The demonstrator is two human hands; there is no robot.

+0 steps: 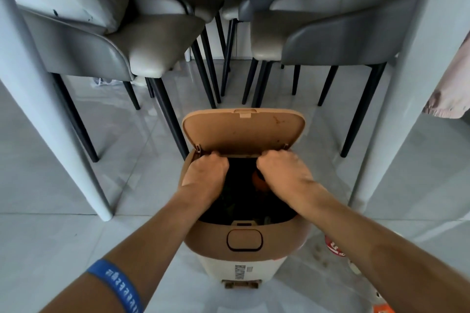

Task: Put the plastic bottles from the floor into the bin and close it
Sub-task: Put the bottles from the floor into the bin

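Observation:
A bin [277, 239] with a tan top and cream body stands on the tiled floor in front of me. Its lid [241, 129] stands open and upright at the back. My left hand [206, 173] and my right hand [282, 170] both rest at the back rim, fingers curled around the lid's lower edge near the hinges. The inside is dark, with something orange [259, 183] showing between my hands. On the floor to the right, a red-labelled item [334, 246] lies partly hidden behind my right forearm. An orange item [384, 309] pokes in at the bottom edge.
The bin sits between two white table legs [99, 185] [376, 160]. Behind it are grey chairs [142, 40] [325, 33] on thin black legs, close to the lid. A pink cloth [450, 89] hangs at the right edge.

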